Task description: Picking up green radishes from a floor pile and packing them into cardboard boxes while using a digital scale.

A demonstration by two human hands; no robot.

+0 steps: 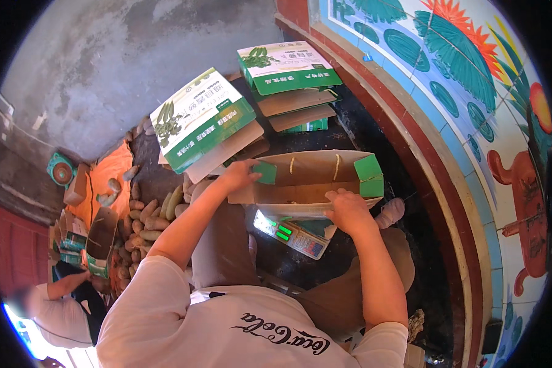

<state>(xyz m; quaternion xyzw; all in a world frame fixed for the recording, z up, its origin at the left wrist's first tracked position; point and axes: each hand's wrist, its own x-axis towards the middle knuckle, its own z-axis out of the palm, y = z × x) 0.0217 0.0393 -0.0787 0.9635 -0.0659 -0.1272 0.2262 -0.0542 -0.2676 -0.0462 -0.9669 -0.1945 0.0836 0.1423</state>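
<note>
An open cardboard carton (316,195) stands in front of me, brown inside, with green end flaps and yellow cord handles on its far wall. My left hand (242,176) is closed on its left end, beside the small green flap. On the near wall, my right hand (348,208) grips the edge, its thumb over the rim and its other fingers partly hidden. No contents show in the part of the carton I can see. Just below the carton, a silver device (297,238) with lit green displays and a keypad looks like an electronic scale.
Two stacks of flattened-looking green and white cartons, a left stack (205,122) and a right stack (291,70), stand beyond. Long root vegetables (150,224) pile up at left near an orange sheet (113,178). A co-worker (61,313) reaches toward another open carton (102,233). A painted tiled wall (423,73) curves at right.
</note>
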